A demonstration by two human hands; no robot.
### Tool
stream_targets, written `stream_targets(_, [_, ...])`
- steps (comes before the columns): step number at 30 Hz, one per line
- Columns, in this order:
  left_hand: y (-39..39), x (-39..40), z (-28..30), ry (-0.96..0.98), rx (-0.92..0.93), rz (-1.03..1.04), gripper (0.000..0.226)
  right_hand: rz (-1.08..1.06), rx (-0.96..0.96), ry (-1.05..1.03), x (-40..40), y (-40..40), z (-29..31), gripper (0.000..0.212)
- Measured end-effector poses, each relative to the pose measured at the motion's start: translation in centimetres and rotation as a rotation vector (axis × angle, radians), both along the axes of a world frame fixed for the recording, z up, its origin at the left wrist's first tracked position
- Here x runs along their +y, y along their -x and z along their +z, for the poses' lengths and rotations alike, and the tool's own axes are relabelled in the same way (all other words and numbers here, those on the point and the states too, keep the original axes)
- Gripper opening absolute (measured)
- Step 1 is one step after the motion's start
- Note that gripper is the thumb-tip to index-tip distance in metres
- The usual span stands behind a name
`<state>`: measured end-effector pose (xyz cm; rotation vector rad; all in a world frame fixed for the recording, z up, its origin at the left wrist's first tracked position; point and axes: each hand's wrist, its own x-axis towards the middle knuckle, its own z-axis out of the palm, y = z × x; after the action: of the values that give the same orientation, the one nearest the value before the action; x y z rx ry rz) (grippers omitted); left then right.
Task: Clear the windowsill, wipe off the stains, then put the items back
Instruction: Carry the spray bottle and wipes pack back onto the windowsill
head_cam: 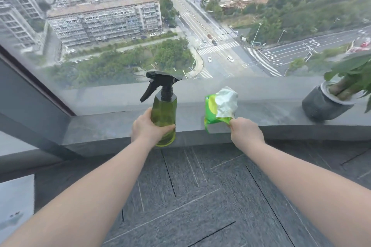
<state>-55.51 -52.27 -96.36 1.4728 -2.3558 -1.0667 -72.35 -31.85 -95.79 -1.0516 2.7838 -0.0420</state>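
Grey stone windowsill (pixel 261 114) beneath the glass: I judge clearing under way, wiping and returning items not begun. A leafy plant in a dark grey round pot (pixel 321 106) sits on its right end. My left hand (pixel 146 128) grips the translucent green spray bottle with black trigger (pixel 163 114); my right hand (pixel 246 132) pinches the green plastic wipes packet (pixel 212 114), both over the sill's front edge.

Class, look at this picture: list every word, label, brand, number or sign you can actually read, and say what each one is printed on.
None can be read.
Green wipes pack in the right hand: printed front and a small round logo, too blurred to read.
Green spray bottle in the left hand: no label visible.
Grey plant pot on the windowsill: no text.
Street markings outside: no legible words.
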Motion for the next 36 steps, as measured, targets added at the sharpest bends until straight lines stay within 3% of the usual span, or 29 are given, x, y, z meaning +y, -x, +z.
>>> stream_targets(7, [1.5,-1.2,-2.2,-0.058,0.070,0.037,0.066,0.029,0.037,-0.053,-1.6,0.6,-1.2,0.027])
stream_targets(22, [3.3,-3.0,-4.6,-0.092,0.111,0.076,0.075,-0.171,-0.089,-0.012,-1.4,3.0,-6.2,0.019])
stream_targets(30, [3.5,-2.8,-4.3,-0.051,-0.008,0.037,0.074,-0.215,-0.154,0.025,-1.3,3.6,-6.4,0.023])
stream_targets(36, [2.7,-1.8,-3.7,-0.027,-0.241,-0.005,0.065,-0.244,-0.161,-0.052,-1.2,3.4,-5.5,0.030])
